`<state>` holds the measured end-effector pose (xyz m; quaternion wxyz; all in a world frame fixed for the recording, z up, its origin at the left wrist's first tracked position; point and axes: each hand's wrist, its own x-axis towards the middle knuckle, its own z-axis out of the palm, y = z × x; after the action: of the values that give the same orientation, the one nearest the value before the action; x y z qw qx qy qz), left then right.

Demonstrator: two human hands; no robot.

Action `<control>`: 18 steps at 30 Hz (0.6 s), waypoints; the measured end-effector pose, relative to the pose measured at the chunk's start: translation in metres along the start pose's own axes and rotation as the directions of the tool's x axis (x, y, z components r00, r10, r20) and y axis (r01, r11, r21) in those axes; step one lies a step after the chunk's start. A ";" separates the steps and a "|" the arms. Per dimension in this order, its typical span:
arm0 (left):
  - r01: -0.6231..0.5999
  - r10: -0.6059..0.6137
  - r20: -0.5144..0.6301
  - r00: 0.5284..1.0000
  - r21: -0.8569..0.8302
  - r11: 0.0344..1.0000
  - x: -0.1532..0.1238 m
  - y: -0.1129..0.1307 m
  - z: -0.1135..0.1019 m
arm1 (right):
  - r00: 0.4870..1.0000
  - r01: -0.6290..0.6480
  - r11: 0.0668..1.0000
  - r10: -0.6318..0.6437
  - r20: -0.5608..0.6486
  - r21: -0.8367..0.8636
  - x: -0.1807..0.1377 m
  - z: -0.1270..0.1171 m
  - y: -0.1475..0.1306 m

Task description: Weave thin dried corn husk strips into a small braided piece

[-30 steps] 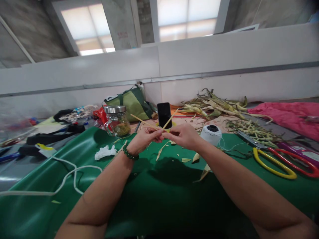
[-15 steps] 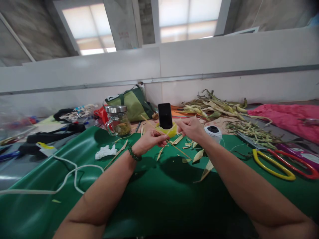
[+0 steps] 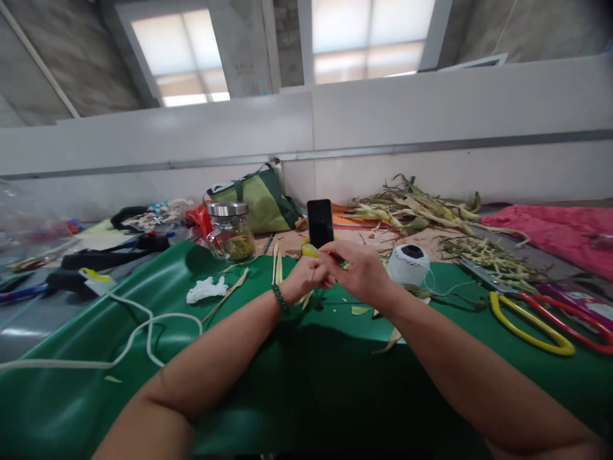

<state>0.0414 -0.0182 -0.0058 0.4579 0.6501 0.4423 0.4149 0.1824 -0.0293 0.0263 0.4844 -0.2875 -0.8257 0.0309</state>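
Plainly the two hands are brought together over the far middle of the green mat (image 3: 287, 364) that covers the worktop. The left hand (image 3: 306, 278), with a bead bracelet (image 3: 278, 298) at its wrist, has its fingers (image 3: 320, 276) curled shut, and the right hand (image 3: 363, 273) meets it so that thumb and forefinger pinch at the same spot. What they grip is mostly hidden, but the pale ends of thin leaf strips (image 3: 304, 298) poke out below the left hand, so the leaf strips seem to be clamped by one hand while the other works on them at close range. They are held just above the mat, not resting on it. A phone (image 3: 320, 222) stands upright just behind the hands, facing the person, probably so that it can be seen while working. A spool of white thread (image 3: 406, 264) sits near the right hand, within easy reach, and the yellow-handled scissors (image 3: 531, 317) lie farther right. Loose cut strips (image 3: 276, 260) lie on the mat beside the left hand, and a heap of leaves (image 3: 416, 207) is against the wall.
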 end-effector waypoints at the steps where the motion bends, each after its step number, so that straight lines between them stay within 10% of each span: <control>1: 0.021 -0.023 -0.035 0.999 -0.046 0.999 0.001 0.003 -0.004 | 0.998 -0.042 0.999 0.042 -0.041 -0.016 0.002 -0.002 0.003; 7: -0.011 -0.083 -0.220 0.972 -0.397 0.918 0.004 0.013 -0.023 | 0.975 -0.209 0.977 0.212 0.064 -0.052 0.008 -0.011 0.011; 18: -0.091 0.076 -0.054 0.996 -0.408 0.908 -0.008 0.023 -0.026 | 0.960 -0.251 0.967 0.254 0.120 -0.040 0.007 -0.001 0.020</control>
<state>0.0193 -0.0242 0.0211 0.5576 0.5500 0.3257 0.5297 0.1898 -0.0094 0.0254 0.4207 -0.3941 -0.8110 0.1001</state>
